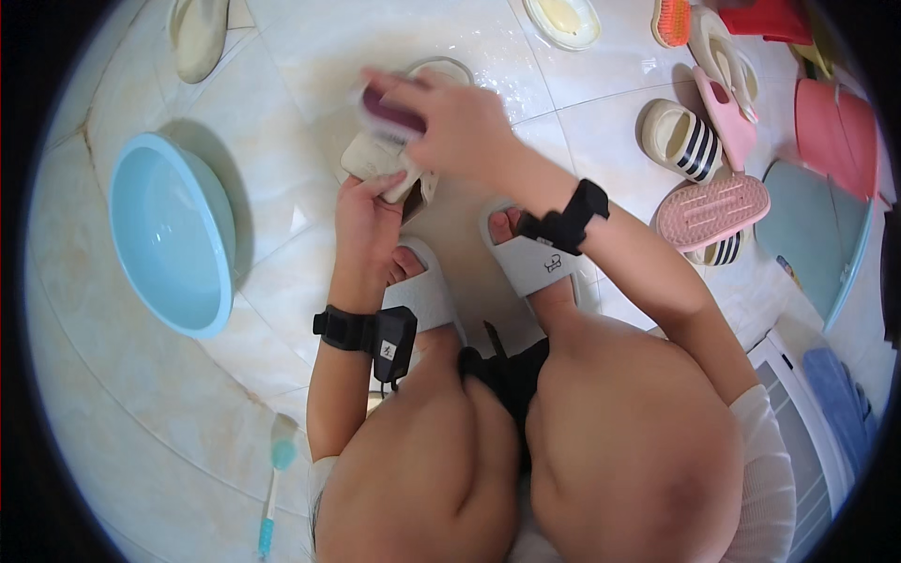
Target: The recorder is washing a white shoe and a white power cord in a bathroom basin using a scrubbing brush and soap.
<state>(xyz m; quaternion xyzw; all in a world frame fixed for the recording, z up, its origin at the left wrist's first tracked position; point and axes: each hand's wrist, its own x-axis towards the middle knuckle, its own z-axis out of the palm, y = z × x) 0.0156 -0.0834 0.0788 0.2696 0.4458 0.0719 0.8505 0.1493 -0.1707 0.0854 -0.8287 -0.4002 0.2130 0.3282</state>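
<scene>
My left hand [369, 214] grips the near end of a whitish shoe [373, 156], its thumb on top. Just beyond it, my right hand [457, 127] holds a purple-backed scrub brush [394, 112] with pale bristles against or just over the shoe; motion blurs the brush and fingers. Another pale object with a rounded rim [443, 69], perhaps a shoe, shows partly behind my right hand. Both wrists wear black straps with devices. My feet, in white slides [422, 299], are just below the hands.
A light blue basin [169, 232] stands on the wet tiled floor at left. A soap dish [566, 21] and orange-bristled brush [673, 22] lie at the top. Striped slides [681, 141], pink slippers [714, 211] and buckets [809, 232] are at right. A long-handled brush [271, 492] lies lower left.
</scene>
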